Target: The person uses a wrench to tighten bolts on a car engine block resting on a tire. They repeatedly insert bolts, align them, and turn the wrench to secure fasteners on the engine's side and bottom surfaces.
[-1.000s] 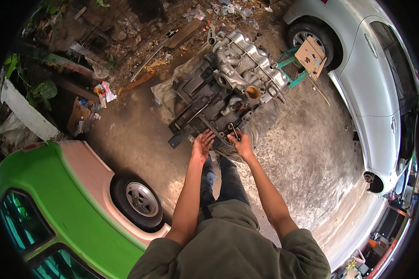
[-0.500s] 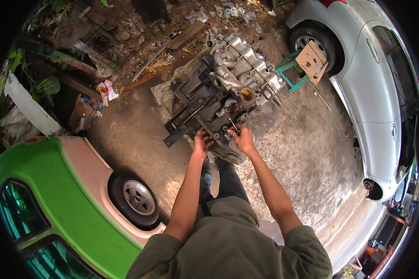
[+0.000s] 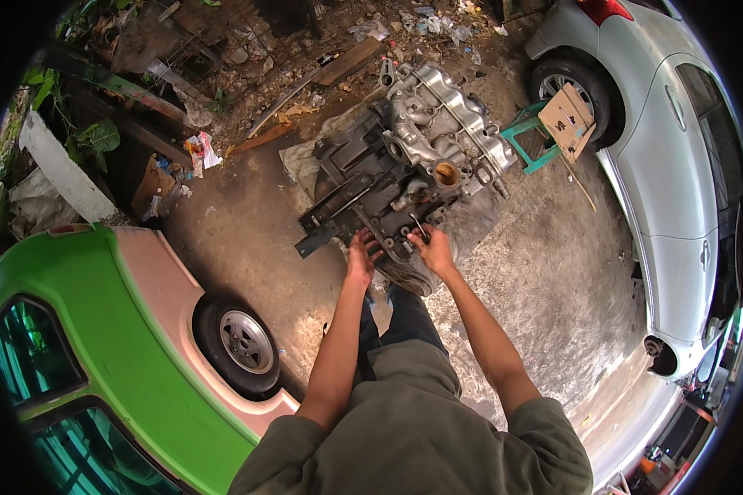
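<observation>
A large car engine (image 3: 357,157) sits in front of me, with a silvery valve cover (image 3: 458,103) along its far right side and dark, greasy metal on its near left. My left hand (image 3: 361,259) rests against the engine's near edge, fingers apart and palm turned inward. Just to the right, my right hand (image 3: 434,251) is closed around a slim, shiny metal tool (image 3: 417,220). The tool's upper end points up and left over the engine's near side; its lower part is hidden by my fingers, so its exact kind is unclear.
A green stool (image 3: 530,142) carrying a cardboard piece (image 3: 567,122) with small parts stands right of the engine. A silver car (image 3: 664,198) is parked at right, a green and pink vehicle (image 3: 124,330) at lower left. Litter and a wooden plank (image 3: 351,63) lie beyond.
The whole view has shifted slightly, moving the scene a little to the right. Both hands stay at the engine's near edge, and the right one still grips the metal tool.
</observation>
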Available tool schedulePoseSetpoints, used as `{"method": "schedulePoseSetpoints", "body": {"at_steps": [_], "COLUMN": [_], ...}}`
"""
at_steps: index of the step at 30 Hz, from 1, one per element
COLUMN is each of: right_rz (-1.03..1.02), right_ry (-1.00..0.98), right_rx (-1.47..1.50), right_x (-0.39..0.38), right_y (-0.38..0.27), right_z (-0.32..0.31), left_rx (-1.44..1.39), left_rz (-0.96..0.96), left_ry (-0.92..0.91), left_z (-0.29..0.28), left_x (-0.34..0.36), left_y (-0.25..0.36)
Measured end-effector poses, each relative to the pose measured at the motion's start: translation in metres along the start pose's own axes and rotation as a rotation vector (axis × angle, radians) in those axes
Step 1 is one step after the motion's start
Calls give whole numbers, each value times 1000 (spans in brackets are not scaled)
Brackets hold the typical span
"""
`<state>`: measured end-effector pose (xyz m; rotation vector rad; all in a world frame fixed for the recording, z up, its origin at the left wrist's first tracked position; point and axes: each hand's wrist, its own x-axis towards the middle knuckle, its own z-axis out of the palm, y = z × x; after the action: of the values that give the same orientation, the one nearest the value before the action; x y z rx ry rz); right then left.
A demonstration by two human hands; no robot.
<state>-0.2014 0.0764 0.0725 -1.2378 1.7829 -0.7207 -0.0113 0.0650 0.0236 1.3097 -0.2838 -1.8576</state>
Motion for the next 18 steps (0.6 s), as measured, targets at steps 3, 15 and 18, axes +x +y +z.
{"method": "schedulePoseSetpoints", "body": {"at_steps": [3,15,18], "right_rz": [5,102,119], "right_ry": [34,216,242], "right_rx": [-18,-22,-50], "right_x": [0,-11,-13], "right_y": [-1,-6,-8], "right_z": [3,19,22], "left_rx": [18,37,30], "left_rz": [-13,-187,-182], "left_ry": [-20,-106,-132], "left_z": [-4,-19,-20], "left_x": [0,0,0], "left_y": [6,27,29]}}
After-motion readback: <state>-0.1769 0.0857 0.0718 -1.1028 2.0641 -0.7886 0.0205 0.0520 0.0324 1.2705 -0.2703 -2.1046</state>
